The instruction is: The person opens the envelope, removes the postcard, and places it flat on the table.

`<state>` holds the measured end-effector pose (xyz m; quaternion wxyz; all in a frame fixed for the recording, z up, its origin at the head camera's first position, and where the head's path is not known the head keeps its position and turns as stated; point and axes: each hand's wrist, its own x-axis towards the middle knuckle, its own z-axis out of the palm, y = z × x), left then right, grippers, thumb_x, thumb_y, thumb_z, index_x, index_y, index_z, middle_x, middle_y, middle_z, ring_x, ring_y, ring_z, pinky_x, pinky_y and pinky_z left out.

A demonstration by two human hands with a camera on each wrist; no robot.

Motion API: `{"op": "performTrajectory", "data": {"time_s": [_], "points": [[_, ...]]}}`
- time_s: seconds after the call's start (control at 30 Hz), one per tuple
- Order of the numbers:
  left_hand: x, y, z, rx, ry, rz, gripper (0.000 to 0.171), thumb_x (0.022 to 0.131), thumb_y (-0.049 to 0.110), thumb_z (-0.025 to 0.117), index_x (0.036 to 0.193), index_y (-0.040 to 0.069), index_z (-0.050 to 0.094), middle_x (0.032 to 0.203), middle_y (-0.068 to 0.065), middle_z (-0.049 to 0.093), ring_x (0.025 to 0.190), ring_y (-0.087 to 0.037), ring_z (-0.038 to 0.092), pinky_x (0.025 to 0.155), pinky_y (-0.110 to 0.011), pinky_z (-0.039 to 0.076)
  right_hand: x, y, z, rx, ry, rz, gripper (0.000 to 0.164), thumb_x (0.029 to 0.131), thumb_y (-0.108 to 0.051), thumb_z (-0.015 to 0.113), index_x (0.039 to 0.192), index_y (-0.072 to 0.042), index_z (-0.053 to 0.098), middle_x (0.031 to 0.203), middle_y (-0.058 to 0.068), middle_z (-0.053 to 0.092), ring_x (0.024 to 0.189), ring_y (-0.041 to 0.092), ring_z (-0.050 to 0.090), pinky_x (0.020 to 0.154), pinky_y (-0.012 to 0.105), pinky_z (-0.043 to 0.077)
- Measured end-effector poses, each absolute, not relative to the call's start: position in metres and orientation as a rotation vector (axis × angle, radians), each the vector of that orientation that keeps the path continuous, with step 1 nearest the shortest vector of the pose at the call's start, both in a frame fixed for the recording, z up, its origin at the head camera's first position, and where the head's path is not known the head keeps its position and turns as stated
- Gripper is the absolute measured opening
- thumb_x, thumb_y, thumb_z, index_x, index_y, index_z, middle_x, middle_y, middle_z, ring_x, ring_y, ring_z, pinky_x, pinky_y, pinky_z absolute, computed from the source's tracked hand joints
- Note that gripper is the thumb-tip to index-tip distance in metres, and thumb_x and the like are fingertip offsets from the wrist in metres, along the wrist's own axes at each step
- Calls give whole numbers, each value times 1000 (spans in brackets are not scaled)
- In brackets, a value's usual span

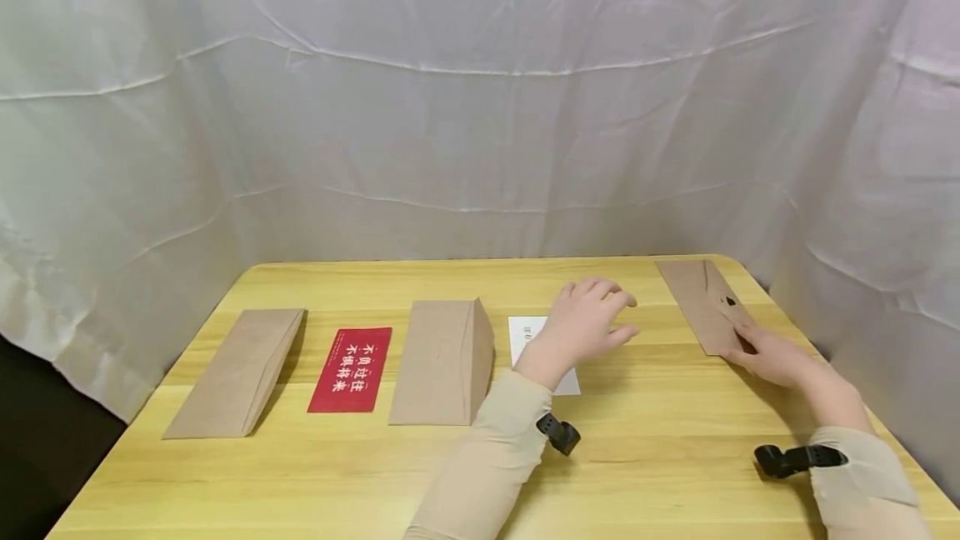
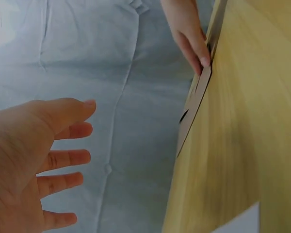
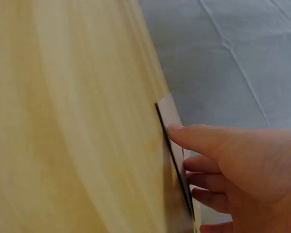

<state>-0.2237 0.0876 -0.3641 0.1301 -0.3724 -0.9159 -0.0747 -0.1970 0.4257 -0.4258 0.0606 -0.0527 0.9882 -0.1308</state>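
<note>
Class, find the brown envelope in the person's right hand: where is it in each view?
Head: the brown envelope is right of centre, at the table's far right corner.
Left wrist: narrow strip, right of centre, about mid-height.
Right wrist: narrow strip, right of and below centre.
Shared landmark: the right hand, holding it.

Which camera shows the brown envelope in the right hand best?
The head view! It shows the brown envelope nearly whole from above, with its dark mark; the right hand hides just part of its near end. The left wrist view shows a slanted, narrow strip; the right wrist view, a thin strip partly behind that hand.
</note>
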Motion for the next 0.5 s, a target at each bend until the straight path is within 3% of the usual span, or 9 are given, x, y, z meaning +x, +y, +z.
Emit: {"op": "performTrajectory", "data": {"time_s": [0.23, 0.5], "points": [[-222, 108, -376, -1120, -2773, -360, 41, 96, 55, 50, 132, 37, 54, 142, 13, 50, 138, -11, 41, 114, -44, 36, -193, 418, -429, -137, 2978, -364, 79, 99, -45, 49, 142, 18, 29, 142, 47, 27, 126, 65, 30, 100, 71, 32], [-231, 131, -396, -1154, -2880, -299, 51, 96, 59, 47, 143, 39, 44, 157, 9, 36, 149, -13, 26, 120, -46, 27, -198, 405, -428, -145, 2977, -368, 78, 99, -45, 50, 142, 17, 32, 143, 44, 29, 127, 63, 31, 101, 70, 33]]}}
